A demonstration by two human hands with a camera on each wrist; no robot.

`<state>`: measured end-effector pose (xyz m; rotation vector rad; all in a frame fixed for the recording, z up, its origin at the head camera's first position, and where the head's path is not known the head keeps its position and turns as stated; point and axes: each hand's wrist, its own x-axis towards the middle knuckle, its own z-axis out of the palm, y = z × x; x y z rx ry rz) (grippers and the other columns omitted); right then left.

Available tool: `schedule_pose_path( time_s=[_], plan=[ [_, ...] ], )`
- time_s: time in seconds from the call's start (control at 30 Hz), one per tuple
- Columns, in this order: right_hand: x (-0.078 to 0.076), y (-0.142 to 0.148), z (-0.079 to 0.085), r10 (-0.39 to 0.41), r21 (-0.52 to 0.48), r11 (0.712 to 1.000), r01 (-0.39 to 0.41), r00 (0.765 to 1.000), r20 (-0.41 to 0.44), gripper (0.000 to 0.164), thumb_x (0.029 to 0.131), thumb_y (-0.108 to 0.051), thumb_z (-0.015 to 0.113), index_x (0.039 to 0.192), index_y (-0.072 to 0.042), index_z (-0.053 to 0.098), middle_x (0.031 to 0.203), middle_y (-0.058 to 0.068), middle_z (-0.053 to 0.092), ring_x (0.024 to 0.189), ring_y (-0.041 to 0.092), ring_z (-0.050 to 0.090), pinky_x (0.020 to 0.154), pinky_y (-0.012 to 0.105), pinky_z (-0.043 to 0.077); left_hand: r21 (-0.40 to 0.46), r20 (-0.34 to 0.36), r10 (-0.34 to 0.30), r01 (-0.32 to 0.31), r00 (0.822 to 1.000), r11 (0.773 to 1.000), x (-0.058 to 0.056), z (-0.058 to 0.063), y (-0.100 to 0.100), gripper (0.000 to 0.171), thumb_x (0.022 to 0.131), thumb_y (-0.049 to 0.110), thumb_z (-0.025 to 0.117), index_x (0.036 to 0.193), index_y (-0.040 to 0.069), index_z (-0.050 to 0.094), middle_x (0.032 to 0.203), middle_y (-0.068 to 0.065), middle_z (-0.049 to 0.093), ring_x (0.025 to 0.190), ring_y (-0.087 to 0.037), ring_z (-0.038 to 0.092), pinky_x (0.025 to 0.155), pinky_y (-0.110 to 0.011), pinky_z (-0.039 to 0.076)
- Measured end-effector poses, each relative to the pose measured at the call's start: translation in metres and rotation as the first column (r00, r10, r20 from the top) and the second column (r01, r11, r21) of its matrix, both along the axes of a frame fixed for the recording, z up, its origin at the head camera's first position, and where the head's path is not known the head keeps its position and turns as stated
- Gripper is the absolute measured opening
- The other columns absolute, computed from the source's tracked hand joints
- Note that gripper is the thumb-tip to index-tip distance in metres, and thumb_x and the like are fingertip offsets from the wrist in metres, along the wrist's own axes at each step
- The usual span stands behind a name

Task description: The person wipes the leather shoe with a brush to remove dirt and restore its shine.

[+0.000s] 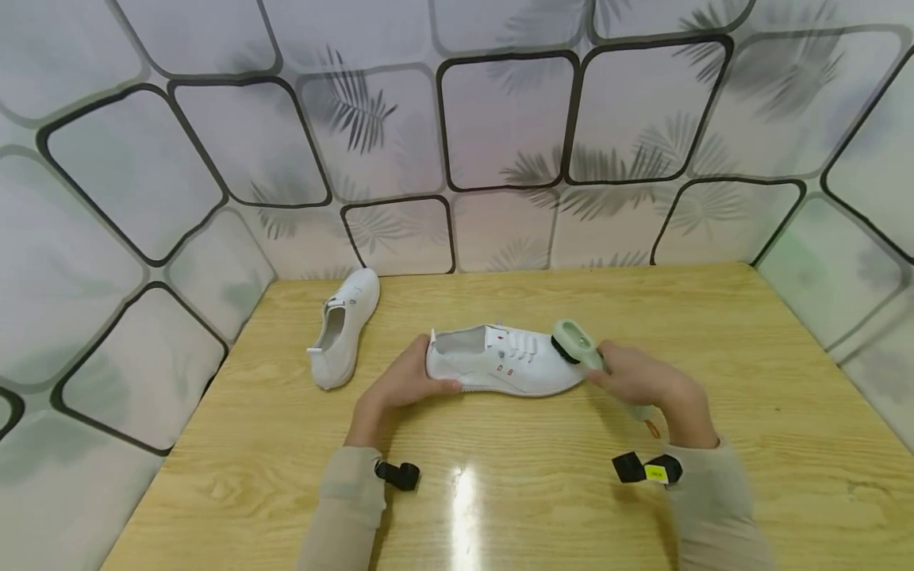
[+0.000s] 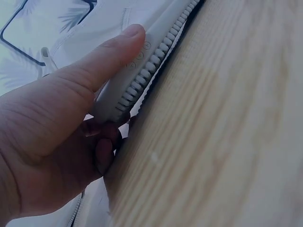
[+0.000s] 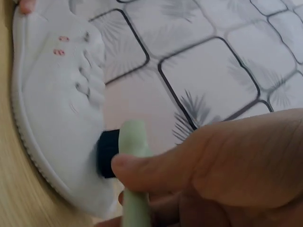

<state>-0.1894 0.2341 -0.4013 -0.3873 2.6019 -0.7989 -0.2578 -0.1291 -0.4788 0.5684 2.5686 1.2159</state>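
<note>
A white lace-up shoe [image 1: 514,365] lies sole down on the wooden table, its toe to the right. My left hand [image 1: 410,377] grips its heel; in the left wrist view the thumb lies along the side above the ribbed sole [image 2: 149,71]. My right hand [image 1: 639,377] holds a pale green brush [image 1: 577,341] by its handle. The brush's dark bristles [image 3: 108,153] touch the upper near the toe, seen in the right wrist view. Farther left stands a second white shoe [image 1: 346,329], apart from both hands.
The wooden table [image 1: 528,476] carries both shoes. Behind it and at its sides rise walls [image 1: 507,119] patterned with dark outlines and grey leaves. An orange loop [image 1: 652,429] hangs from the brush handle's end.
</note>
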Motion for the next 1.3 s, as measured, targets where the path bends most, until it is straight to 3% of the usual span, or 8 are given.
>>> schedule_pose_path(
  time_s=[0.17,0.43,0.63,0.77,1.0,1.13,1.3],
  plan=[
    [0.000,-0.018,-0.001,0.032,-0.002,0.999,-0.032,0.999,0.006,0.039,0.101,-0.021,0.056,0.118,0.012,0.045,0.085,0.010,0.052,0.072,0.021,0.048,0.061,0.033,0.041,-0.013,-0.020,-0.023,0.023,1.000,1.000,-0.001,0.000,0.000,0.091,0.073,0.042,0.088,0.140,0.005,0.039,0.129,-0.007,0.054,0.114,-0.020,0.052,0.107,-0.040,0.038],
    [0.001,-0.009,-0.002,-0.164,0.067,0.985,0.158,0.980,0.108,0.025,0.100,-0.017,0.055,0.101,0.005,0.044,0.076,0.011,0.045,0.062,0.021,0.045,0.047,0.029,0.042,-0.097,-0.063,-0.103,0.097,0.993,0.991,-0.004,0.002,-0.002,0.088,0.070,0.039,0.091,0.137,0.008,0.043,0.125,-0.006,0.051,0.112,-0.020,0.049,0.104,-0.041,0.040],
    [-0.004,-0.021,-0.008,-0.102,0.007,0.995,0.102,0.990,0.095,0.032,0.101,-0.018,0.055,0.114,0.009,0.043,0.074,0.008,0.045,0.055,0.016,0.041,0.047,0.026,0.040,-0.123,-0.045,-0.109,0.103,0.993,0.987,-0.003,0.004,-0.004,0.089,0.069,0.040,0.091,0.137,0.008,0.044,0.125,-0.005,0.052,0.112,-0.019,0.050,0.103,-0.040,0.041],
    [-0.001,-0.025,-0.006,-0.044,-0.018,0.999,0.046,0.994,0.097,0.028,0.099,-0.018,0.058,0.108,0.006,0.045,0.074,0.007,0.045,0.053,0.016,0.043,0.044,0.027,0.041,-0.110,-0.037,-0.112,0.108,0.993,0.988,-0.003,0.004,-0.003,0.087,0.067,0.040,0.092,0.134,0.009,0.046,0.122,-0.004,0.054,0.109,-0.018,0.051,0.101,-0.039,0.042],
    [0.004,0.002,-0.004,-0.131,0.077,0.990,0.122,0.983,0.127,0.021,0.097,-0.016,0.058,0.092,0.000,0.046,0.074,0.009,0.045,0.058,0.020,0.047,0.043,0.031,0.045,-0.124,-0.025,-0.101,0.097,0.995,0.988,-0.003,0.004,0.000,0.090,0.067,0.043,0.092,0.136,0.010,0.044,0.123,-0.003,0.053,0.110,-0.018,0.051,0.102,-0.040,0.041],
    [-0.002,0.002,-0.009,-0.129,0.053,0.991,0.125,0.988,0.080,0.021,0.100,-0.015,0.055,0.097,0.003,0.046,0.071,0.007,0.043,0.053,0.016,0.041,0.045,0.027,0.040,-0.130,-0.014,-0.082,0.079,0.997,0.988,-0.001,0.004,-0.002,0.092,0.067,0.044,0.092,0.137,0.009,0.043,0.124,-0.005,0.052,0.111,-0.020,0.050,0.102,-0.041,0.041],
    [-0.001,-0.008,-0.008,-0.086,0.021,0.996,0.085,0.990,0.115,0.024,0.099,-0.016,0.057,0.106,0.004,0.045,0.078,0.010,0.046,0.059,0.018,0.044,0.048,0.030,0.043,-0.130,-0.019,-0.082,0.079,0.996,0.988,-0.001,0.003,-0.002,0.092,0.067,0.044,0.091,0.137,0.009,0.043,0.125,-0.005,0.052,0.111,-0.020,0.050,0.103,-0.041,0.041]
  ],
)
